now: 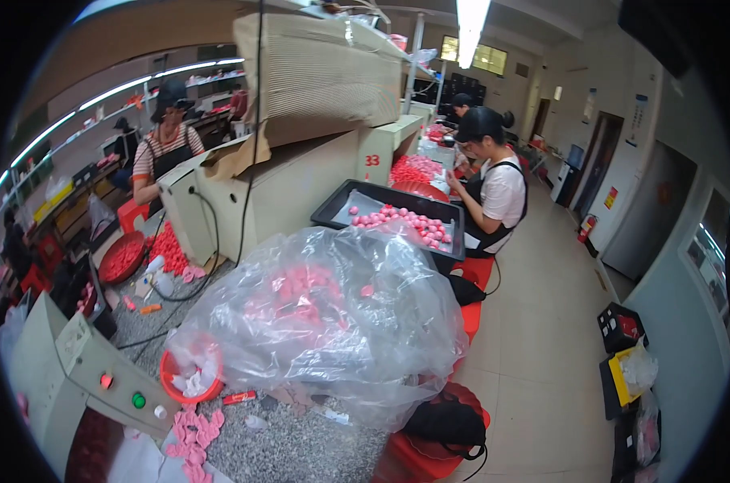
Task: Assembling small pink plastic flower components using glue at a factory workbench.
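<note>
Neither of my hands shows in the head view. A large clear plastic bag (357,322) with pink pieces inside lies across the speckled grey worktop (301,447). Just behind it stands a black tray (326,211) holding many pink-and-white balls (405,217). An orange-red bowl (218,390) with white, crumpled-looking pieces is at the bag's left. Flat pink pieces (192,439) lie in a loose heap nearer to me, by a red tube-like item (239,398) and a small white bottle (255,422).
A pale machine (111,386) with coloured buttons stands at the near left. Cables cross the worktop beside a big beige machine housing (301,181). Red stools (417,463) line the right edge, along the aisle. Co-workers (494,181) sit farther off; another person (168,145) is at left.
</note>
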Tool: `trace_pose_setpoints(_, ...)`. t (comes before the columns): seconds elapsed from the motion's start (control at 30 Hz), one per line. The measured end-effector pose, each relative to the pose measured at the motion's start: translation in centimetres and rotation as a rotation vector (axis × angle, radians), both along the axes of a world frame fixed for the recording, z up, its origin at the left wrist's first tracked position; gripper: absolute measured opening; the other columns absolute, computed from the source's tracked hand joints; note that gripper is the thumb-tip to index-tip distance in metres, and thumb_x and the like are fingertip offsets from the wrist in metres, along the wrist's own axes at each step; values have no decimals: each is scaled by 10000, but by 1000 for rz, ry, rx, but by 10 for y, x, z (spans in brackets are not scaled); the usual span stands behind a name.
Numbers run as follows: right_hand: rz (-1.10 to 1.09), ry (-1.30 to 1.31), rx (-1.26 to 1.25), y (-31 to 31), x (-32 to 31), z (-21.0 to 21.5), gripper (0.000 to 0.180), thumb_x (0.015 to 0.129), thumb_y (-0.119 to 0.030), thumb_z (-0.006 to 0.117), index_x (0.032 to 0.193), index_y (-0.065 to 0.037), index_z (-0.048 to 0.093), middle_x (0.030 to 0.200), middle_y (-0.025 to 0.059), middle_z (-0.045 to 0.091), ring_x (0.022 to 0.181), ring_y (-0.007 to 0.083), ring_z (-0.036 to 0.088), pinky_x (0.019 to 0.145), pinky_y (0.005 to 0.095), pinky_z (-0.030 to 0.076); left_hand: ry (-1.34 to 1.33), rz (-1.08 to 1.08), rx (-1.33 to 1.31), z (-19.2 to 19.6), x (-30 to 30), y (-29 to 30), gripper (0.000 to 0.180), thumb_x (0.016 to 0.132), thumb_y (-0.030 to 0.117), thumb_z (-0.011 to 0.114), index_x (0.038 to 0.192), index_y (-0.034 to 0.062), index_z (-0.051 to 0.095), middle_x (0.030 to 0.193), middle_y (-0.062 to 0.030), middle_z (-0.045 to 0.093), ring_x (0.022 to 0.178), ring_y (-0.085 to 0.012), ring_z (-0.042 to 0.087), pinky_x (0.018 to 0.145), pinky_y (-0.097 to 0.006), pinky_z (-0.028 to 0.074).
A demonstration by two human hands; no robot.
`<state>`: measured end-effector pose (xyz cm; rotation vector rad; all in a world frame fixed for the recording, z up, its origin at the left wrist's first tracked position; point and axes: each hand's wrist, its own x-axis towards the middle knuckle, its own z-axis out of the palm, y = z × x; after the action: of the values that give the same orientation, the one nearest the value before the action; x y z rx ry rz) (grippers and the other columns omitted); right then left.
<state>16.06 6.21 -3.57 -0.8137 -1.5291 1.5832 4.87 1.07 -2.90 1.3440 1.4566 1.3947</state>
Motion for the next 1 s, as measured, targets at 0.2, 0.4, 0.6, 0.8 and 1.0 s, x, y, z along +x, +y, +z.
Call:
trace_pose_setpoints(0.2, 132, 98, -44, 27, 20, 22, 613, 728, -172, 667, 1263, -21, 408, 1092, 54, 534, 985, 121, 494, 846, 266, 413, -596, -78, -167, 17, 2, 26, 367, 729, 55, 637, 1071, -17, 527, 1010, -96, 557, 888, -182, 566, 741, -292, 485)
trace_pose_setpoints(0.4, 330, 326, -648, 39, 34, 24, 372, 809, -13, 512, 1179, 20, 500, 1116, 92, 549, 964, 138, 547, 809, 256, 460, -729, -317, -240, 25, -18, 20, 393, 715, -76, 638, 1087, -47, 514, 1034, -126, 570, 916, -182, 585, 767, -287, 505)
trace_pose_setpoints(0.6, 379, 139, -668, 26, 24, 34, 321, 788, -4, 537, 1103, 59, 541, 1107, 165, 561, 987, 211, 566, 837, 306, 459, -725, -504, -247, 6, -44, -2, 339, 759, -90, 586, 1087, -28, 532, 1124, -120, 539, 993, -174, 552, 838, -294, 464)
trace_pose_setpoints(0.8, 381, 27, -610, 22, 16, 44, 322, 787, 25, 557, 1109, 38, 546, 1033, 117, 594, 922, 165, 585, 805, 283, 475, -845, -387, -232, 3, -39, -9, 342, 806, 47, 583, 1131, -40, 524, 1056, -164, 577, 976, -217, 570, 817, -318, 473)
trace_pose_setpoints(1.0, 380, -17, -600, 19, 14, 37, 304, 799, -4, 582, 1098, 36, 551, 956, 83, 615, 859, 125, 588, 755, 244, 480, -978, -391, -357, 11, -44, -11, 356, 820, 48, 547, 1164, -32, 506, 1075, -191, 562, 973, -242, 575, 791, -346, 508)
